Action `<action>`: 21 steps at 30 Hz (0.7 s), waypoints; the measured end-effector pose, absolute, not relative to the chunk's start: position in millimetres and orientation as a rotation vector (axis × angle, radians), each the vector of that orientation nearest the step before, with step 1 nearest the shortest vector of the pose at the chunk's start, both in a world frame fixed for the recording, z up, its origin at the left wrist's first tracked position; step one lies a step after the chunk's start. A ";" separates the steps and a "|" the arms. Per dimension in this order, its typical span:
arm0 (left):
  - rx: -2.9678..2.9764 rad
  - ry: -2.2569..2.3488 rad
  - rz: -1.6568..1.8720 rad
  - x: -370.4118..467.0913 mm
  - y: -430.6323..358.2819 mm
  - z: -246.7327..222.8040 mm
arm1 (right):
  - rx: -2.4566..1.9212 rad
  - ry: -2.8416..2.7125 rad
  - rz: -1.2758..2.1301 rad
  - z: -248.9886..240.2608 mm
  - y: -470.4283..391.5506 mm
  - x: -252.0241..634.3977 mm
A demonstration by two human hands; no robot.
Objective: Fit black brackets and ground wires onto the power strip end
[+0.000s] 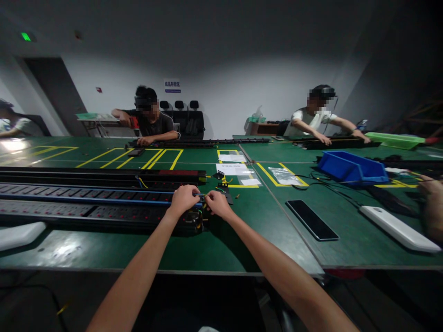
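Observation:
Several long black power strips (124,214) lie side by side on the green table, their open right ends in front of me. My left hand (185,199) rests over the end of the middle strip, thumb and fingers closed in a pinch on a thin wire (200,194). Right beside it, my right hand (218,204) is pinched at the same wire end; its fingertips partly hide what they grip. Yellow-green wires (200,224) stick out of the nearest strip's end below the hands. Black end brackets (224,188) with short wires lie just beyond my right hand.
A phone (312,220), a white power bank (398,228) and a blue bin (353,168) are on the right. Papers (232,169) and a plastic bag (285,176) lie ahead. Two people work across the table; another person's hand (431,186) shows at the right edge.

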State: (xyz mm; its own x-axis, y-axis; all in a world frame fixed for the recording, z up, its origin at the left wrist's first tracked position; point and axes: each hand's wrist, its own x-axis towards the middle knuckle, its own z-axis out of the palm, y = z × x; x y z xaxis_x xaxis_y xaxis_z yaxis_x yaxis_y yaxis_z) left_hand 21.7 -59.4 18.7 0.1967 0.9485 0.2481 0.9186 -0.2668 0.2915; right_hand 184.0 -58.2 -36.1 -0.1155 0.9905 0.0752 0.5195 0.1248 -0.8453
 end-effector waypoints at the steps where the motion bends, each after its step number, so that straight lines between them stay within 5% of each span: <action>1: 2.362 1.866 0.584 22.1 -60.2 19.0 | -1.471 -1.730 0.879 -36.0 -58.3 184.1; 12: 2.431 1.830 0.582 23.7 -66.2 21.6 | -1.459 -1.724 0.865 -34.5 -63.2 183.7; 21: 2.390 1.829 0.642 20.9 -61.0 13.4 | -1.415 -1.945 0.424 -31.5 -66.8 184.4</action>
State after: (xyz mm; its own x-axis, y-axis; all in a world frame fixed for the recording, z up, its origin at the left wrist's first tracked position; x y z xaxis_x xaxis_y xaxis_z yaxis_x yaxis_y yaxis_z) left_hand 20.9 -61.0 13.4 0.2071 0.9357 0.2855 0.9089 -0.2920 0.2978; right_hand 184.4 -66.8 -31.5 -0.1728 0.9261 0.3353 0.7025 0.3545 -0.6171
